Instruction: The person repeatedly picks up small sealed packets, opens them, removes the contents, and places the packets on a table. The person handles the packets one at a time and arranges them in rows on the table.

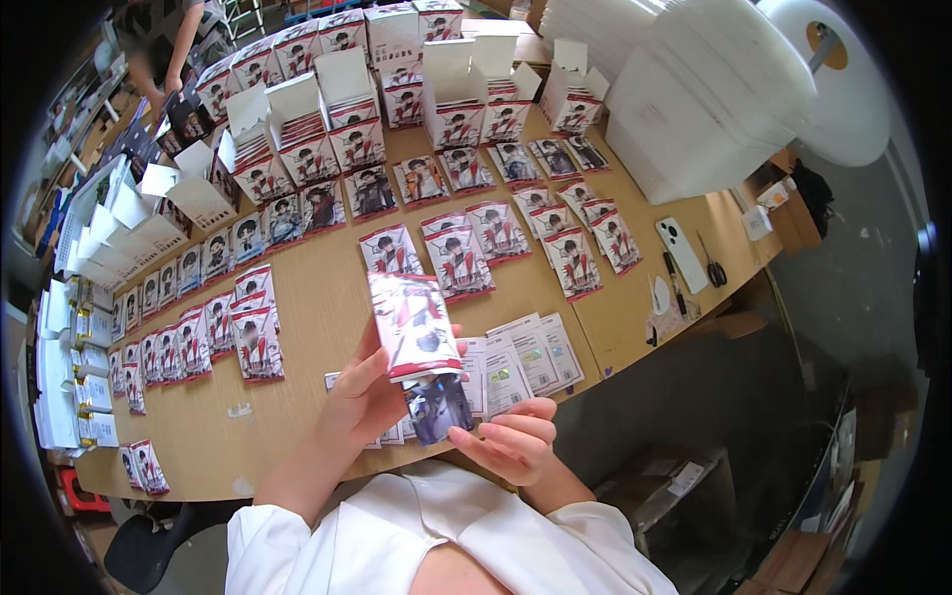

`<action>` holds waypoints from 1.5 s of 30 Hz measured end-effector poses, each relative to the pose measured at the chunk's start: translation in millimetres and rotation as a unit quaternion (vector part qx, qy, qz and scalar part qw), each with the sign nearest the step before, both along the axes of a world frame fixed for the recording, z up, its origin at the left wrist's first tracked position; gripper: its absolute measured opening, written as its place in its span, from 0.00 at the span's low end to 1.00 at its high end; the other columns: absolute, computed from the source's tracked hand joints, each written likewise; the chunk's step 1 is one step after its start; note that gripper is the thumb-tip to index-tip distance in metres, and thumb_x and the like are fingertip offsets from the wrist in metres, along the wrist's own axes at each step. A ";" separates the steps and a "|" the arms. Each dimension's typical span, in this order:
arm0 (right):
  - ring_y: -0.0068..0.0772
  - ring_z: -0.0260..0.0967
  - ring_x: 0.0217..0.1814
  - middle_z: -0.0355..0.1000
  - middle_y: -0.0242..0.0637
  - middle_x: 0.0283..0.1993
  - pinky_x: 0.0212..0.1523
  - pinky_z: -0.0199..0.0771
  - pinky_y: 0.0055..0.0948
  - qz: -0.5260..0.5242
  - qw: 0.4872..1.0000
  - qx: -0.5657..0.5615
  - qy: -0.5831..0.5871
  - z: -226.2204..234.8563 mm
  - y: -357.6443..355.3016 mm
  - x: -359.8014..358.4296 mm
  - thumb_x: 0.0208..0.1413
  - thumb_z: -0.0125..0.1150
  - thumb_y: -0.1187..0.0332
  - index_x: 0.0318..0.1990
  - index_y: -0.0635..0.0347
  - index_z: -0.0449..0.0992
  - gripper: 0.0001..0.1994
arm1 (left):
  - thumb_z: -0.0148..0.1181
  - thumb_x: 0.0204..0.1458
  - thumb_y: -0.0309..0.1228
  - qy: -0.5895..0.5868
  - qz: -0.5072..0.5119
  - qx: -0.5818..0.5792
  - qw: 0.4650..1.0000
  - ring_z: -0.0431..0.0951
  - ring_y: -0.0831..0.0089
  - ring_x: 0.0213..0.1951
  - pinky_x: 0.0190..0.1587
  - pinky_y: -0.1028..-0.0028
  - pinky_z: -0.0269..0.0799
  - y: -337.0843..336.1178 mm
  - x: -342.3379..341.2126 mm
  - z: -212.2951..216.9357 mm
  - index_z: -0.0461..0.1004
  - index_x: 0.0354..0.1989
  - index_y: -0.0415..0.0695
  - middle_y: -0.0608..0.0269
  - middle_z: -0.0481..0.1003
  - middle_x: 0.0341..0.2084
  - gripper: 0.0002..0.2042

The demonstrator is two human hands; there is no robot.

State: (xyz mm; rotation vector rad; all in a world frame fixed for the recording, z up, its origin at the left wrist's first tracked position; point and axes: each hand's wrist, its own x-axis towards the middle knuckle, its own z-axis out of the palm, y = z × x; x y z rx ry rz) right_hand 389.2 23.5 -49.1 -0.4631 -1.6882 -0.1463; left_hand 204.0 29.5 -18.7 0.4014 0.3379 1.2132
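Observation:
My left hand (355,399) grips a white packet (411,322) with red edges and a printed character, held above the near middle of the table. A dark blue, glossy card (437,408) sticks out below the packet's lower edge. At that card's lower corner, the fingertips of my right hand (516,443) are pinched. Under and beside my hands lie several white cards (533,357) with printed labels, partly hidden. Small groups of similar packets (458,263) rest just beyond my left hand.
Open display boxes (305,144) full of packets line the table's far side. Printed cards (285,218) lie in a row before them. A white phone (684,255), scissors (712,262) and a black pen (675,285) sit at right, near wrapped white rolls (694,109). Another person (164,55) stands far left.

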 end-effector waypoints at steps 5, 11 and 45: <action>0.24 0.64 0.38 0.68 0.25 0.41 0.34 0.60 0.27 0.025 0.999 -0.028 0.000 3.6 5.9 11.4 0.34 0.80 0.71 0.32 0.51 0.82 0.15 | 0.57 0.58 0.35 -0.036 -0.037 0.019 0.998 0.60 0.44 0.64 0.63 0.49 0.61 11.4 14.1 1.0 0.49 0.70 0.58 0.36 0.57 0.63 0.33; 0.30 0.65 0.38 0.68 0.27 0.42 0.37 0.61 0.32 0.000 0.997 -0.071 -0.001 5.4 13.9 22.8 0.34 0.77 0.75 0.34 0.52 0.83 0.15 | 0.64 0.53 0.33 0.059 -0.041 0.050 0.996 0.63 0.42 0.63 0.61 0.49 0.63 10.6 27.2 0.3 0.46 0.71 0.55 0.37 0.58 0.63 0.40; 0.48 0.69 0.54 0.64 0.50 0.58 0.52 0.71 0.34 -0.223 0.874 -0.426 -0.063 -17.9 177.0 194.1 0.47 0.70 0.72 0.61 0.65 0.66 0.31 | 0.39 0.66 0.48 0.148 0.129 -0.138 0.971 0.70 0.73 0.29 0.33 0.75 0.68 14.2 -30.6 -7.0 0.72 0.49 0.35 0.58 0.74 0.37 0.25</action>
